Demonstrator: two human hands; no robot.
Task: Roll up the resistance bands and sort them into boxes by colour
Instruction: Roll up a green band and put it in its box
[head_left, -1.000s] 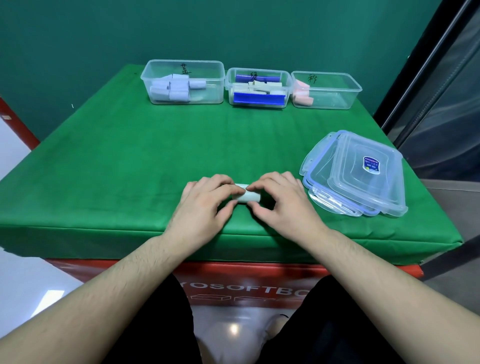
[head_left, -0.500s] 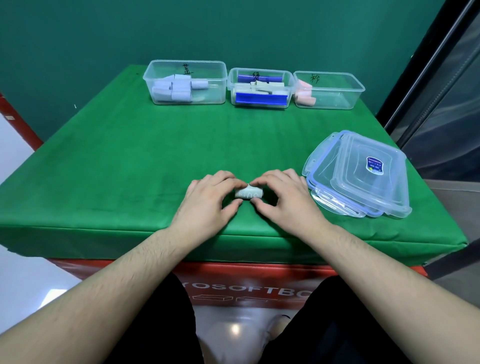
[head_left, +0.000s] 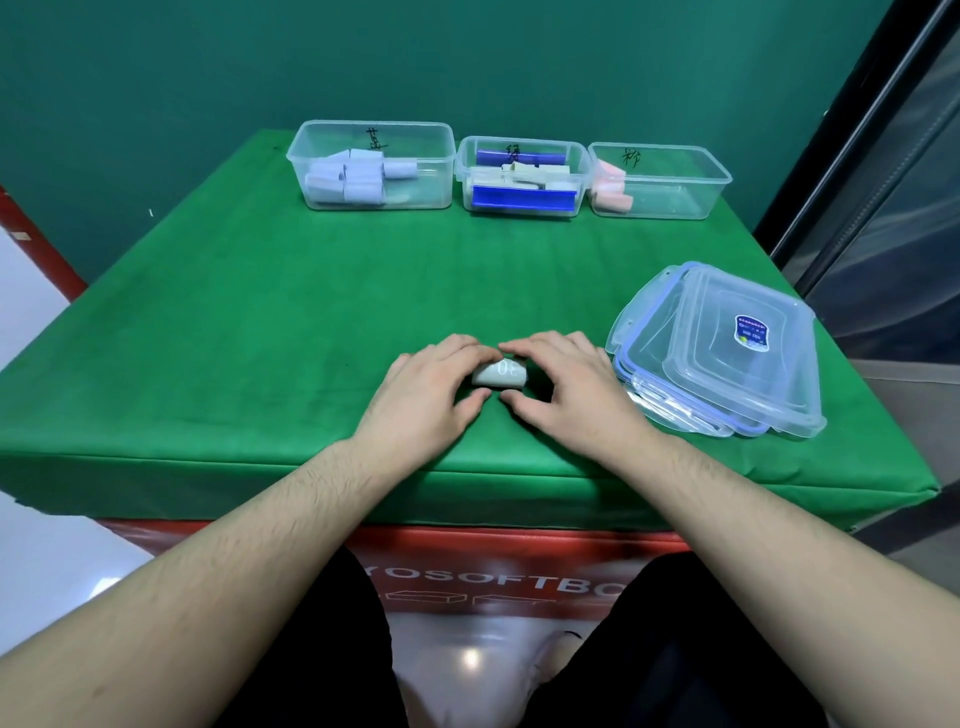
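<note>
A pale green rolled band (head_left: 500, 374) with printed digits lies on the green table (head_left: 260, 322) near its front edge. My left hand (head_left: 426, 392) pinches its left end with curled fingers and thumb. My right hand (head_left: 566, 392) pinches its right end the same way. Three clear boxes stand at the back: the left box (head_left: 371, 165) holds several pale lilac rolls, the middle box (head_left: 523, 175) holds pale green rolls and blue pieces, and the right box (head_left: 660, 179) holds two pink rolls.
A stack of clear lids (head_left: 722, 351) with blue seals lies just right of my right hand. A red box front (head_left: 493, 566) shows below the table edge. A dark glass panel (head_left: 893, 218) stands at the right.
The roll has turned between my fingers, so its printed digits now face up. Both hands have stayed at the same spot on the table.
</note>
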